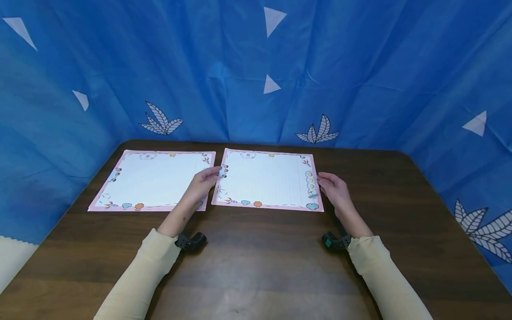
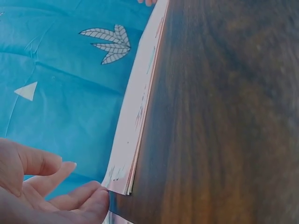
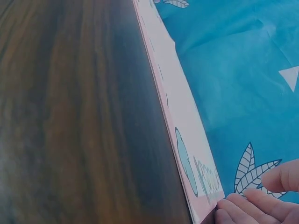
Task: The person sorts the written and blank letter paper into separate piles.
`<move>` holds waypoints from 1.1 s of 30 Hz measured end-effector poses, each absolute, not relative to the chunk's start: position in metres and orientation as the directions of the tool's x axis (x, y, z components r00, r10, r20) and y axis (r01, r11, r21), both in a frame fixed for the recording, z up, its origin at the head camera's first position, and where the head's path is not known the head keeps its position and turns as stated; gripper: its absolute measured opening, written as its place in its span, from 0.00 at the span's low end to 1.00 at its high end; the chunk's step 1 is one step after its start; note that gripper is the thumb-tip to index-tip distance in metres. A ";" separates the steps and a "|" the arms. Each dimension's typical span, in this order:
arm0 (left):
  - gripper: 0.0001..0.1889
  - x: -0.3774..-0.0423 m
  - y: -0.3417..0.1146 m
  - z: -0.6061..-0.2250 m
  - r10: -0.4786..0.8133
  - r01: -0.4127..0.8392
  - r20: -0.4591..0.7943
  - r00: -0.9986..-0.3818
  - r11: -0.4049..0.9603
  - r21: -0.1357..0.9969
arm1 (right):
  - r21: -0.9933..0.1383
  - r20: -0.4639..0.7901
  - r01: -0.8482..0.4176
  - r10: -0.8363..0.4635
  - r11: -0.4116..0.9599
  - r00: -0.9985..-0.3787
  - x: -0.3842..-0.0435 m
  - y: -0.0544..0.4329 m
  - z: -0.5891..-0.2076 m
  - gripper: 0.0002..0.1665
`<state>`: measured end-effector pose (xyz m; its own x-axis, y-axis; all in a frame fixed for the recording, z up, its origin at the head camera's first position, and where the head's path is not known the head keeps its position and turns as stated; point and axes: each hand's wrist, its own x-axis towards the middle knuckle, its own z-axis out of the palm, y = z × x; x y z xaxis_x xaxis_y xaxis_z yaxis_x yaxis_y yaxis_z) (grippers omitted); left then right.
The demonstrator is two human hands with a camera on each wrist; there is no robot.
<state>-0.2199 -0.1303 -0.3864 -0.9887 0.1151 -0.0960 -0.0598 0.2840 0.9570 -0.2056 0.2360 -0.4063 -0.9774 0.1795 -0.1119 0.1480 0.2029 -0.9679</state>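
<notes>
A stack of white paper sheets with a pink cartoon border lies on the table between my two hands. My left hand touches its left edge with the fingertips. In the left wrist view, the thumb stands apart from the fingers, and the layered sheet edges show beside them. My right hand is at the right edge of the same stack. The right wrist view shows its fingers against the corner of the sheets, thumb raised away from the paper.
A second batch of the same bordered paper lies to the left, partly behind my left hand and forearm. The dark wooden table meets a blue patterned curtain at the back and sides. A black wrist device sits on each wrist.
</notes>
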 end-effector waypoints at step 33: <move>0.21 -0.220 -0.128 -0.386 0.130 -0.078 -0.122 -0.984 0.297 0.952 | -0.964 -0.118 0.161 0.204 0.212 -0.972 -0.204 0.233 -0.406 0.24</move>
<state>-0.2201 -0.1285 -0.3860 -0.9840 0.1304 -0.1217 -0.0784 0.2966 0.9518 -0.2042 0.2333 -0.4056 -0.9719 0.2038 -0.1179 0.1615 0.2124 -0.9637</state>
